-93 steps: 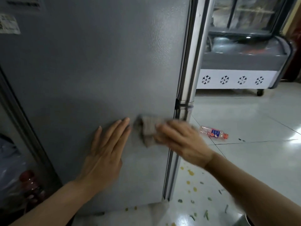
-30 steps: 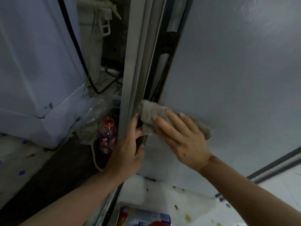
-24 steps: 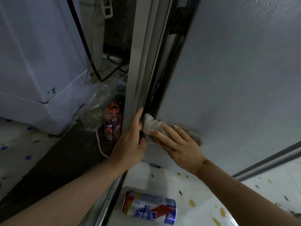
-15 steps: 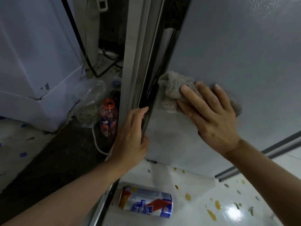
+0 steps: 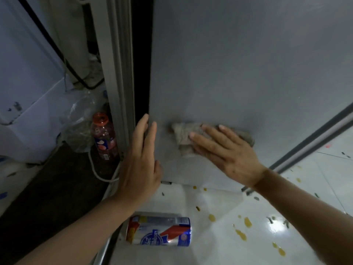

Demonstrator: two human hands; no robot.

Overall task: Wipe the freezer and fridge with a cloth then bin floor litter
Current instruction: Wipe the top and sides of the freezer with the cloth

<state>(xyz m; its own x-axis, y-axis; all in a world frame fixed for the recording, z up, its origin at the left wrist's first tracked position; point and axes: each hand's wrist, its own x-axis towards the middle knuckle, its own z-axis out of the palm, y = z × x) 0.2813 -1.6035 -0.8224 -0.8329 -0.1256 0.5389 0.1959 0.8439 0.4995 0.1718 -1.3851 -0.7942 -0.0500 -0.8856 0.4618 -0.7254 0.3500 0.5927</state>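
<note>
Right hand [image 5: 227, 153], fingers straight, presses cloth [image 5: 186, 136] flat on lower fridge door [image 5: 238, 64]. Left hand [image 5: 142, 159] open, flat on door's left edge, holds nothing. Can [image 5: 159, 231] lies on floor [image 5: 257, 241] w/ litter bits

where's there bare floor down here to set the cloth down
Bare tile shows right of the can, between it and the yellow spills, and just under the fridge door by the right hand. Crowded: the dark gap at left, holding the bottle, plastic bag and cord.
</note>
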